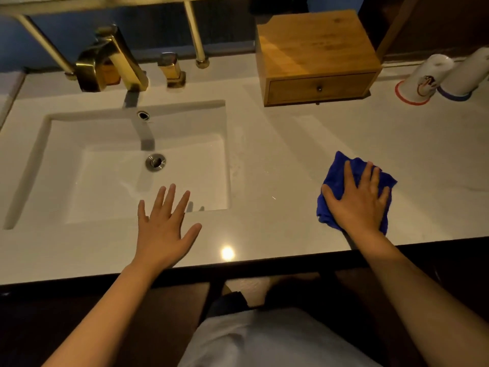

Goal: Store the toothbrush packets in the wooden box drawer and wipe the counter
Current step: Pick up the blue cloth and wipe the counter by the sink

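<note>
A wooden box (315,46) stands at the back of the white counter (291,144), right of the sink; its single drawer (318,88) with a small knob is shut. No toothbrush packets are in view. My right hand (357,200) lies flat, fingers spread, on a crumpled blue cloth (338,170) on the counter near the front edge. My left hand (164,226) rests open, palm down, on the counter at the sink's front rim, holding nothing.
A white rectangular sink (58,168) with a drain fills the left half. A gold faucet (113,62) and handle (172,70) stand behind it. Two upturned white cups (423,78) sit at the far right. The counter's dark front edge runs just below my hands.
</note>
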